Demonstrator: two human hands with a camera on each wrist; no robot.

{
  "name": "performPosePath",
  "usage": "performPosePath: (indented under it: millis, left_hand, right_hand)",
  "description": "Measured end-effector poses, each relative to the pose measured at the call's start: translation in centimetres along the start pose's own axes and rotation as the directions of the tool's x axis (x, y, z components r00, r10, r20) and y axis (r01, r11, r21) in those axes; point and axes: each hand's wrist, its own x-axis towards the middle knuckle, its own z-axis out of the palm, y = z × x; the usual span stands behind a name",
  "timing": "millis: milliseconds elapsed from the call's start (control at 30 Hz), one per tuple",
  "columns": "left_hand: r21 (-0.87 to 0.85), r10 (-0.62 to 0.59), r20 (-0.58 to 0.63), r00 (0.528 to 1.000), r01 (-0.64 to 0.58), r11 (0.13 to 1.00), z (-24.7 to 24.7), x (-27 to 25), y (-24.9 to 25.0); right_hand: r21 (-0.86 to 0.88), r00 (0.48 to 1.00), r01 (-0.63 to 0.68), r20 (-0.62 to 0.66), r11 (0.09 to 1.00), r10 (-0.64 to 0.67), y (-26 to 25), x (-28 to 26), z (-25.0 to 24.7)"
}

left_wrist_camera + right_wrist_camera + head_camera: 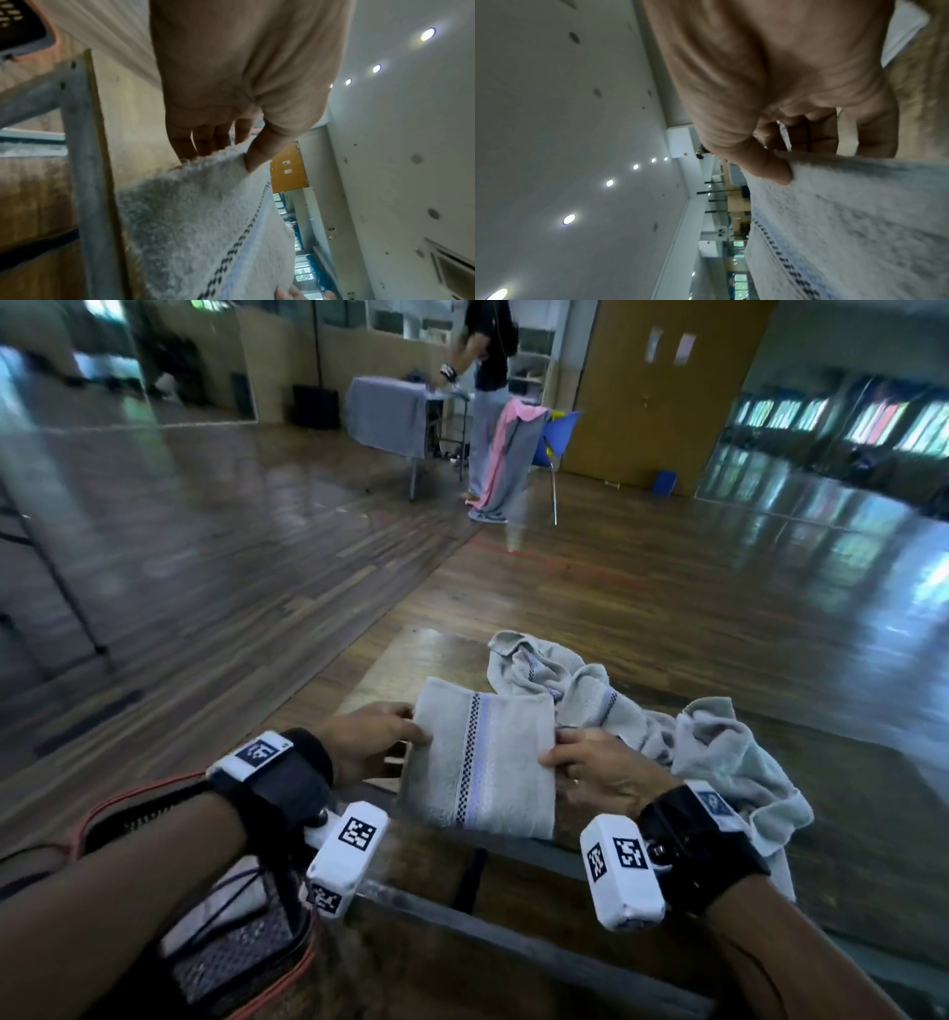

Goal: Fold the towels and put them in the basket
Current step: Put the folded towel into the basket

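Towel (485, 762) — folded, grey, with a checked stripe — sits at the near edge of the table (405, 654), the left hand (369, 742) pinching its left edge and the right hand (590, 770) its right, more towels (683, 726) heaped just right.

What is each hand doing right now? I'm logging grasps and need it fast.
Left hand: pinches the left edge of the folded towel.
Right hand: pinches the right edge of the same towel.
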Motion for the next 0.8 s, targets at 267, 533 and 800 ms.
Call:
performPosePath:
  millis: [267, 533, 800]
  left_hand:
    - [-0.037, 0.287, -0.172, 0.942, -0.297, 0.954, -5.5, -11.0, 5.9]
    - [-0.113, 0.252, -0.428, 0.868, -0.329, 0.938, -12.5, -16.8, 2.7]
    - [-0.266, -0.182, -0.571, 0.801, 0.03, 0.964, -19.3, -12.2, -17.0]
  right_hand:
    - [-0.174, 0.938, 0.316, 0.205, 0.933, -0.28, -7.2, -5.4, 8.1]
    - [-0.272, 0.889, 0.324, 0.415, 0.906, -0.193, -7.0, -1.6, 17.3]
    - [-0.51, 0.932, 0.035, 0.326, 0.859, 0.156, 8.7, 11.9, 27.5]
